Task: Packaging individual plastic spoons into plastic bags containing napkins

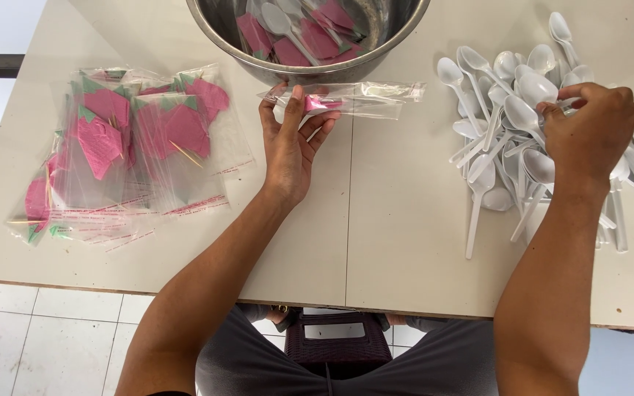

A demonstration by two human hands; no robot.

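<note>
My left hand [290,143] holds a clear plastic sleeve [365,99] with a pink folded napkin and a white spoon inside, level, just in front of a metal bowl [310,70]. My right hand [594,132] rests on a heap of white plastic spoons [508,139] at the right, its fingers closed around one spoon's bowl. The metal bowl holds several packed sleeves with pink napkins and spoons.
A pile of clear sleeves with pink napkins and toothpicks [126,147] lies at the left of the cream table [376,235]. The table's near edge runs above my lap, with a dark stool [339,345] and white floor tiles below.
</note>
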